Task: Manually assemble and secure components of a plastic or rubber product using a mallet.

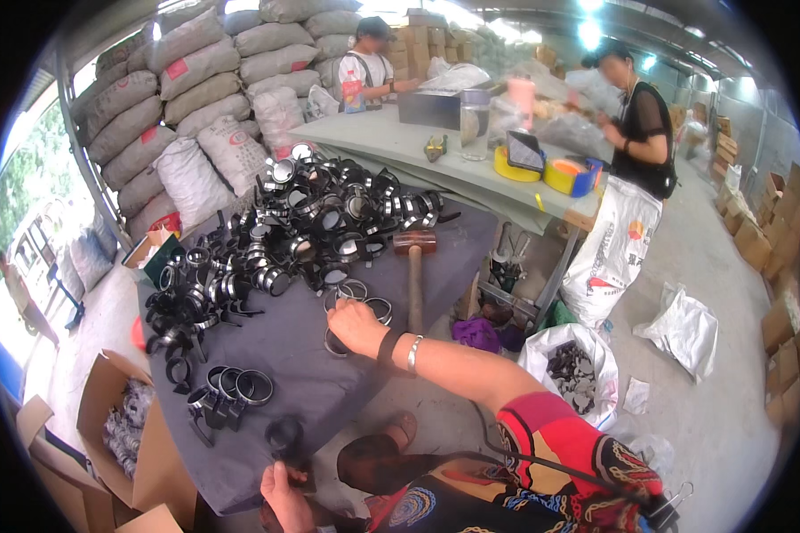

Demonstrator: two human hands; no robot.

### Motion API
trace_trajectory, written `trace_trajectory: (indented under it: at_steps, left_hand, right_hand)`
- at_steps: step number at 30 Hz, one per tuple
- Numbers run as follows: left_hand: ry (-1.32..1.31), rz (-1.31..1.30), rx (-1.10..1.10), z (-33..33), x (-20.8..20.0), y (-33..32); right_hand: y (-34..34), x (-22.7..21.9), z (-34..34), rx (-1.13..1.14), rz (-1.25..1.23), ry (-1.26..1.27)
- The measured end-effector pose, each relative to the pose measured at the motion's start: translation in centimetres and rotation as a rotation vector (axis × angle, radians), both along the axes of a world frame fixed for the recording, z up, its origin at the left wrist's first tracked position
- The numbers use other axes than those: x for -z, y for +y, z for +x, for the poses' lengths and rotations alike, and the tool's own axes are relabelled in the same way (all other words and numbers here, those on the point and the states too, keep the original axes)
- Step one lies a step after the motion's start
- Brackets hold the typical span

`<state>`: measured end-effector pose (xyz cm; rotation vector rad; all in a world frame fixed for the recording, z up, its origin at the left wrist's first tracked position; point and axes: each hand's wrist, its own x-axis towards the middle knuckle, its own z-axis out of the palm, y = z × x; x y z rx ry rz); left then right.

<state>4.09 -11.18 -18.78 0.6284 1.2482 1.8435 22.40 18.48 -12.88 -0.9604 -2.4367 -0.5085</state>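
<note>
My right hand (pixel 357 329) reaches over the dark cloth-covered table (pixel 436 306), its fingers bent down and closed on a silver-rimmed ring (pixel 332 345). More silver rings (pixel 379 310) lie just beyond those fingers. At the table's near edge, my left hand (pixel 284 502) has its fingers curled at a black ring piece (pixel 284 433) with a stem, apparently gripping its lower end. Between my hands and to the left lie several black ring pieces (pixel 254 386). A wooden mallet (pixel 415 258) rests to the right of my right hand, its handle pointing toward me.
A large heap of black ring pieces (pixel 311 213) covers the far table. Cardboard box (pixel 107 400) stands left; a white sack of dark scraps (pixel 609 360) stands right. Behind, a second table (pixel 382 133) holds tape rolls (pixel 571 178) and pliers (pixel 436 148). Two people stand beyond.
</note>
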Motion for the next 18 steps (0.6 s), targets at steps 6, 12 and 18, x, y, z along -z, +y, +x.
trace_trajectory:
  at_steps: [6,12,18]
  left_hand:
    - [0.014,0.002,-0.005,-0.1,0.0,-0.1]
    - [0.013,0.006,0.002,-0.1,0.1,-0.3]
    - [-0.003,0.009,-0.008,0.3,-0.4,-0.3]
  right_hand:
    - [0.8,-0.5,-0.6,0.02,-0.132,0.066]
    - [0.4,-1.2,-0.5,-0.027,-0.122,0.147]
    - [1.0,-1.4,0.0,0.002,-0.288,0.143]
